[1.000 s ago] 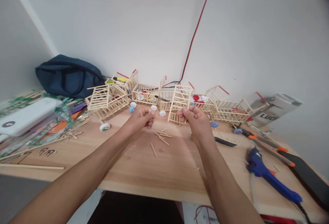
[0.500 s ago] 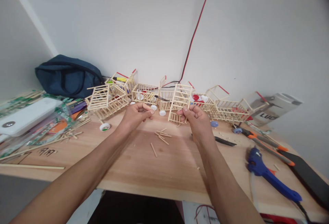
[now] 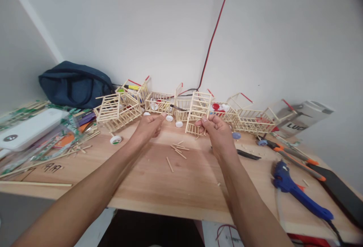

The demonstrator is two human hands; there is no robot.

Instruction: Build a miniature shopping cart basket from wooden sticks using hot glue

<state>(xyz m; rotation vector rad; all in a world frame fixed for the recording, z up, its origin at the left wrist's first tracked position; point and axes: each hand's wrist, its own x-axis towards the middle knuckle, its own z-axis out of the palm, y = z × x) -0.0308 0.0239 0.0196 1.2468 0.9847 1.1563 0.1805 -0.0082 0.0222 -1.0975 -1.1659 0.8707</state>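
My right hand is closed on the lower edge of a small stick-built cart frame, held upright above the wooden table. My left hand reaches toward the row of stick carts at the back, fingers curled, thumb near a white bottle-cap wheel. What it holds, if anything, I cannot make out. Several loose short sticks lie on the table between my hands.
A row of stick carts lines the wall. A dark blue bag sits back left beside a clutter of packets. A blue glue gun, orange-handled pliers and a black tool lie on the right.
My left hand has moved forward and up toward the carts at the back. My right hand with the frame has barely shifted.
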